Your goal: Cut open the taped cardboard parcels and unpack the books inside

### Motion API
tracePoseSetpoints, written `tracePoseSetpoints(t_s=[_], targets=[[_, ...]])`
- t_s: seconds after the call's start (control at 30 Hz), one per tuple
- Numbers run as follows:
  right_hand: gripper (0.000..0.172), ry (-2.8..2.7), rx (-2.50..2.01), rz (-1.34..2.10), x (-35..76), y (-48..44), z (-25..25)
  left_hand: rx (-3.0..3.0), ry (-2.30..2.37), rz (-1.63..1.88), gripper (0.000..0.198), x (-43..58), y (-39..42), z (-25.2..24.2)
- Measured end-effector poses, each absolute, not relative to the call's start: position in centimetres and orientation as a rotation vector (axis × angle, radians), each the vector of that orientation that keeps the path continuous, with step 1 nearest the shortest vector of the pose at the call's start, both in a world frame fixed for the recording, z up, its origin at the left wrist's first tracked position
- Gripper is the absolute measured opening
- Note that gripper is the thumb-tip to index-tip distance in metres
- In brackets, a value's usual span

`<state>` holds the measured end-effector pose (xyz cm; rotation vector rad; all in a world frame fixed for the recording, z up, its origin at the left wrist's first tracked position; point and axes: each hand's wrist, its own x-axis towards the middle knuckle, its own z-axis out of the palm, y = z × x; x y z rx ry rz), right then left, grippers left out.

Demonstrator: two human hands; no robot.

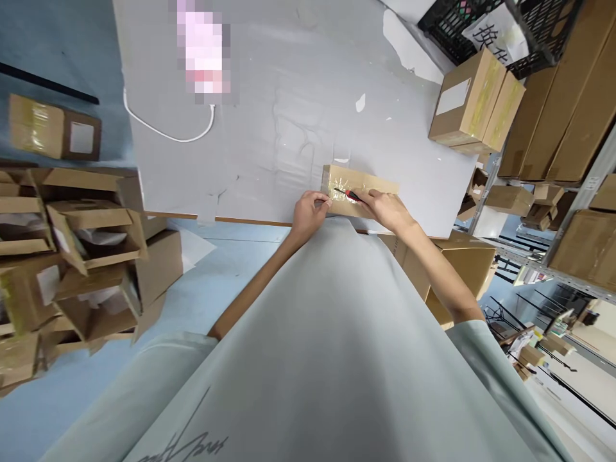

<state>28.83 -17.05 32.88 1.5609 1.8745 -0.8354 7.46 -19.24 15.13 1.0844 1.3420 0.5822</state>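
A small brown cardboard box lies near the front edge of the table, with clear, shiny tape over its left part. My left hand is at the box's near left corner, thumb and forefinger closed together on its edge. In my right hand is a slim red-and-black tool with a thin dark tip. That tip points left and lies over the taped surface; whether it cuts into the tape is too small to tell. My right fingers wrap the tool's handle and rest over the box.
The grey table carries a white cable and two taped cartons at the right. A black crate stands behind them. Opened boxes are piled at left. A large open carton sits below the table's right edge.
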Motion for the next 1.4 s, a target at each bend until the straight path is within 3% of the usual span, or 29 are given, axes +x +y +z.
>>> tracePoseSetpoints(t_s=[0.6, 0.77, 1.03, 1.4], targets=[[0.055, 1.885, 1.283, -0.664, 27.9, -14.7, 33.7, 1.066, 1.285, 0.589, 0.009, 7.3, -19.4, 14.8], [0.063, 1.862, 1.215, -0.621, 26.2, -14.3, 34.5, 1.046, 1.305, 0.582, 0.006, 7.5, -19.3, 14.9], [0.062, 1.868, 1.274, -0.624, 25.0, -15.3, 34.6, 1.092, 1.369, 0.567, 0.006, 7.7, -19.5, 14.9], [0.069, 1.595, 1.456, -0.681, 31.6, -21.9, 36.4, 1.178, 1.469, 0.519, 0.005, 8.3, -19.8, 15.2]])
